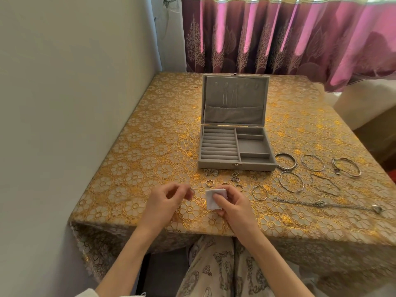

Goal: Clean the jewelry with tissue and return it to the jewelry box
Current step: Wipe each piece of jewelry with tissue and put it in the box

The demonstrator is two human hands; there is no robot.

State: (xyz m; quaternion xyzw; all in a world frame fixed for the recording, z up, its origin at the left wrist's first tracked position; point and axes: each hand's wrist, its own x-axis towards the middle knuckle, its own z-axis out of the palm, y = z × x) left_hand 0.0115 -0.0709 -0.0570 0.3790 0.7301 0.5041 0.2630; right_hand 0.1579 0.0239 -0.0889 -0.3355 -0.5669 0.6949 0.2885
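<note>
The left hand [165, 198] has its grip pinched on a small silver ring [192, 191], held just above the desk at the near edge. The right hand [232, 202] clamps its thumb and fingers on a small square of white tissue [214, 199], which sits just right of the ring, close but not yet wrapped around it. By the look of it, the wiping of this ring is only about to begin.

Beyond the hands, a scatter of small silver rings and earrings [225, 176] lies on the gold flower-patterned desk [150, 151], just in front of the grey velvet jewelry box [233, 150]. To the right lie several silver bangles [300, 170] and a long silver chain [325, 204], all well apart from the box.

The box stands open farther back, its lid upright. The ring rolls on the left and the compartments on the right look bare; a few thin chains seem to hang inside the lid, though they are too faint to be sure. As I judge it, the task is at its very start: nothing visible has gone back into the tray, and nearly every piece is left to clean.
</note>
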